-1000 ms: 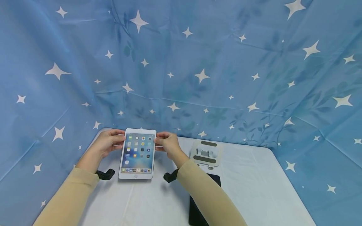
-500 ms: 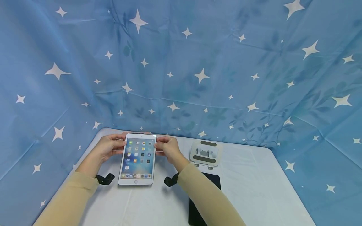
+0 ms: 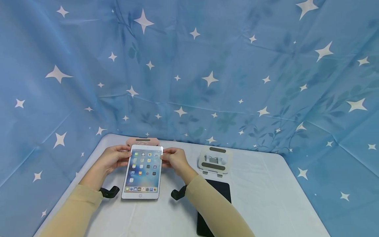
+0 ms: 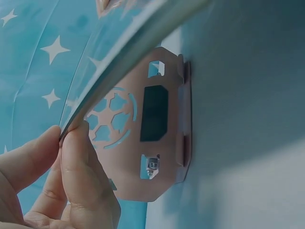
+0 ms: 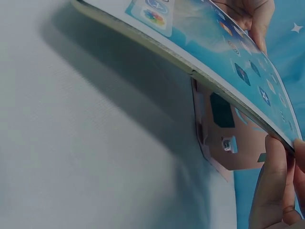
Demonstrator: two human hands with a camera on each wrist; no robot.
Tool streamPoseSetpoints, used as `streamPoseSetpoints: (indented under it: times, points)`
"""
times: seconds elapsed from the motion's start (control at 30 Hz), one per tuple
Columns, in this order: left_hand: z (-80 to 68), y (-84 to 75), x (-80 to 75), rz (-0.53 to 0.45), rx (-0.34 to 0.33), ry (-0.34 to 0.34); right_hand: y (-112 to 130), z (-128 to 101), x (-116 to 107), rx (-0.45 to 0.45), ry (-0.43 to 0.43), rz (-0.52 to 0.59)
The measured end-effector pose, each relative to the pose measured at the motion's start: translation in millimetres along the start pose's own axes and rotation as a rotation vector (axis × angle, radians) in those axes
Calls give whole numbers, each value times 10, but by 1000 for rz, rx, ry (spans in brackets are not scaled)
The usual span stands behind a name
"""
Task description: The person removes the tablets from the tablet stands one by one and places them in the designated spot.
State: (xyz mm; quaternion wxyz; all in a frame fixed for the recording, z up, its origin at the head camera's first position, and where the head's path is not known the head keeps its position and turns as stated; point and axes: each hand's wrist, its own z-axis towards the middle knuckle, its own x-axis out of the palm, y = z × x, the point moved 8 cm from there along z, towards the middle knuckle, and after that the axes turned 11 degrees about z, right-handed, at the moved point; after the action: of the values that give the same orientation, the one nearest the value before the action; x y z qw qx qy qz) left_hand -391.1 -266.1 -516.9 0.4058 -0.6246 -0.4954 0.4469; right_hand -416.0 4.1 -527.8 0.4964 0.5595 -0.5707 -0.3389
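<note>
Head view: white tablet (image 3: 142,172) pinched at its far corners by left hand (image 3: 113,157) and right hand (image 3: 174,158), screen lit and facing up, far edge raised, near edge low over the white-covered bench (image 3: 266,184). Pink stand (image 3: 142,142) lying just behind the tablet's far edge; white stand (image 3: 214,160) well to the right; black slab (image 3: 217,204) nearer in, partly covered by the right sleeve. Black wrist-camera mounts showing under both forearms. Starred blue cloth (image 3: 207,65) draped behind and to both sides.

Left wrist view: thumb and fingers (image 4: 78,157) clamped on the tablet's (image 4: 138,43) thin edge, pink stand (image 4: 152,124) flat on the bench beneath, football cut-out and dark pad visible.

Right wrist view: fingers (image 5: 274,186) gripping the opposite edge, tablet (image 5: 200,47) tilted above the pink stand (image 5: 226,129), a clear gap between them.

Risk, as judged: fingertip-only grip at two corners could let the tablet slip or twist and strike the stand's folded tabs or the bench.

Hard to tell: whether the near edge touches the bench; what the black slab is; stand's hinge position, hidden under the tablet.
</note>
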Motion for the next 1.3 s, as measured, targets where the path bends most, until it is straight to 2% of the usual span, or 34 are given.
streamPoseSetpoints:
  times: [0.37,0.63,0.9,1.3]
  points:
    - [-10,144,37,11,-39,6,-119,-33,-28,30,-11,-2]
    - [-35,210,86,12,-39,27,-169,-82,-50,51,-4,-1]
    - [-70,295,117,25,-74,16,-251,-122,-73,58,2,-10]
    - [-100,403,151,15,-85,47,-320,-174,-81,69,2,-17]
